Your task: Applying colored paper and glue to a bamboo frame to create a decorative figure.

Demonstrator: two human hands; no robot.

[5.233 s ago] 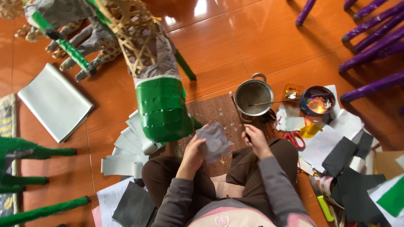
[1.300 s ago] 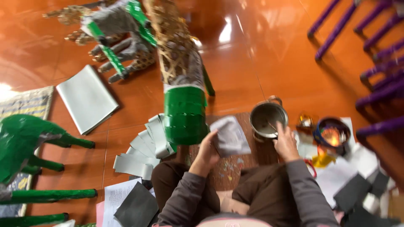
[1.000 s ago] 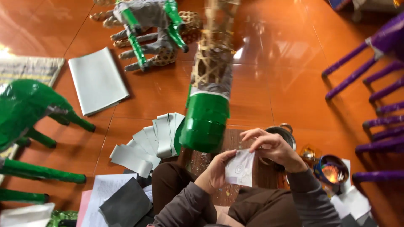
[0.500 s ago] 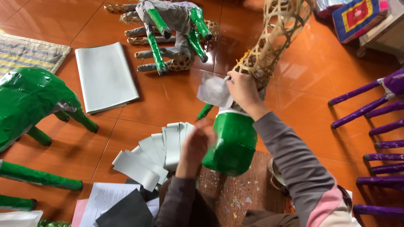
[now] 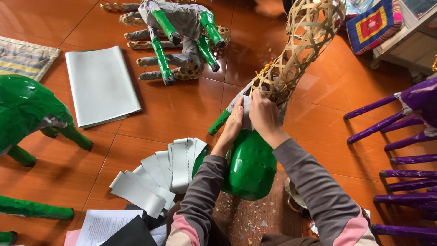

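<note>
**Two hands press grey paper onto a woven bamboo animal frame**

Seen from above, a person sits on an orange tiled floor (image 5: pixel 173 105). Both hands now rest on a woven bamboo frame (image 5: pixel 300 50), where bare lattice meets its green-covered lower part (image 5: pixel 250 166). The left hand (image 5: pixel 234 125) lies flat along the edge of a grey paper piece (image 5: pixel 246 109); the right hand (image 5: pixel 264 116) presses on it, fingers spread and bent against the frame. Half a second ago the right hand held this paper up in the air and the left hand was lower, near the green section.

A fan of grey paper strips (image 5: pixel 159 175) lies just left of the arms. A larger stack of grey sheets (image 5: pixel 100 84) sits further left. A green paper-covered figure (image 5: pixel 27 111) fills the left edge, purple-wrapped legs (image 5: pixel 400 136) the right.
</note>
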